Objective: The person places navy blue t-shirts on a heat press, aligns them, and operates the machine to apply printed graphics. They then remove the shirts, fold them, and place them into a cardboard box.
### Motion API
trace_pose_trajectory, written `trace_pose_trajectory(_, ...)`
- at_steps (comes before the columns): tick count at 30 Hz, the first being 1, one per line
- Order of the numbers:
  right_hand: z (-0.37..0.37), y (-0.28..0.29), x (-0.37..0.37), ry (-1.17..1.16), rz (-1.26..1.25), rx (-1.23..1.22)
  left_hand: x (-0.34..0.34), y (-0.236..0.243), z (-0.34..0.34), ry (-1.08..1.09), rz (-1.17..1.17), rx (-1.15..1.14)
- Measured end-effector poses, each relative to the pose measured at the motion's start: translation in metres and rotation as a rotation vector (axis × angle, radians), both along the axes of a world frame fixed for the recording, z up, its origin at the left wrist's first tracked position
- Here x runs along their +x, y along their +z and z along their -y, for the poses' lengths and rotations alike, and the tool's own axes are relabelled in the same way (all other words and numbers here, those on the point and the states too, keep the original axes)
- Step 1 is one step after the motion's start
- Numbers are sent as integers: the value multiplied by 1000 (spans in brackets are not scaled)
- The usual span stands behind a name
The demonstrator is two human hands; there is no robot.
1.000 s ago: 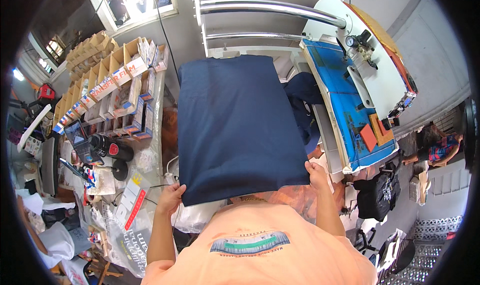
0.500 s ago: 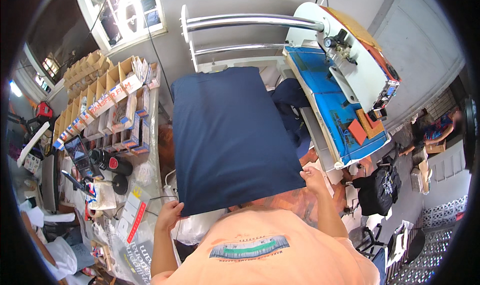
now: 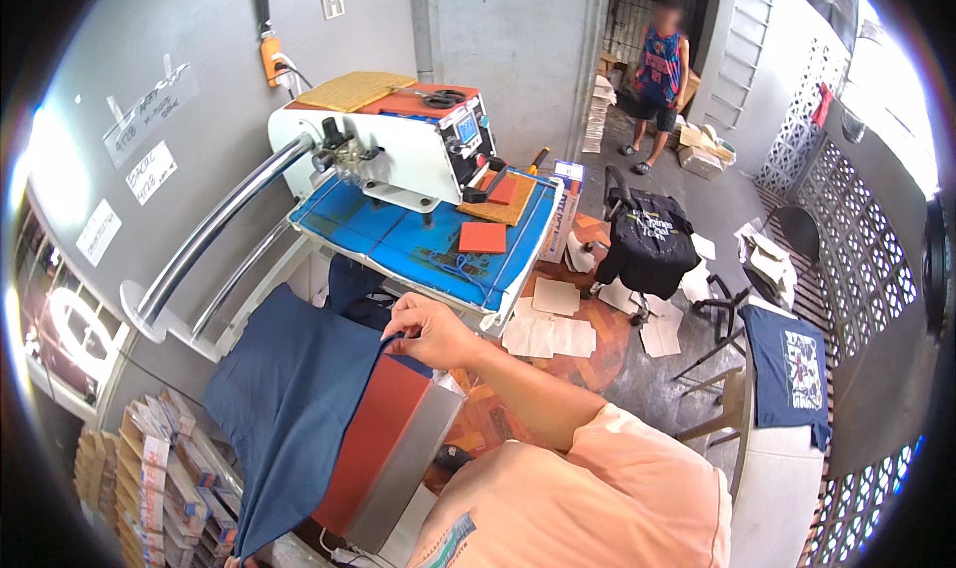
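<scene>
A navy shirt (image 3: 289,369) lies draped over the press's lower plate. Its near right edge is lifted in a pinch by my right hand (image 3: 428,331), whose fingers are closed on the cloth. Under the raised edge, a red pad (image 3: 378,434) on a grey metal plate (image 3: 418,458) shows. A sliver at the bottom edge, by the shirt's near left corner, may be part of my left hand; its fingers are hidden. Beyond my right hand stands the white heat press head (image 3: 378,160), swung aside over a blue-topped table (image 3: 388,229).
Scissors (image 3: 443,98) lie on the press top, and red pads (image 3: 483,237) on the blue surface. Paper sheets (image 3: 553,314) cover part of the floor. A chair with a black shirt (image 3: 652,244) stands right; a person (image 3: 662,80) stands behind. Boxes (image 3: 149,488) sit lower left.
My view has swung to the right. The shirt, flat and held at both near corners before, has its right edge raised by my right hand, uncovering the red pad.
</scene>
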State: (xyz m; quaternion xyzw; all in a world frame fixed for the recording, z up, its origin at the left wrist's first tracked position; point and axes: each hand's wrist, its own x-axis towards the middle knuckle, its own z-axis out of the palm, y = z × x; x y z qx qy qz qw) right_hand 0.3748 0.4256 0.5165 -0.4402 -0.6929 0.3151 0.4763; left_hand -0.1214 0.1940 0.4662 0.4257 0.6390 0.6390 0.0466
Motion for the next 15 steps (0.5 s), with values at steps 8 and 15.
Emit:
trace_pose_trajectory(8,-14,56,-1,8,-7,114,-44,53,-23,302,-564,-121)
trace_pose_trajectory(15,-64,213,-23,44,-212,403,-136,233,-52,209,-188,281)
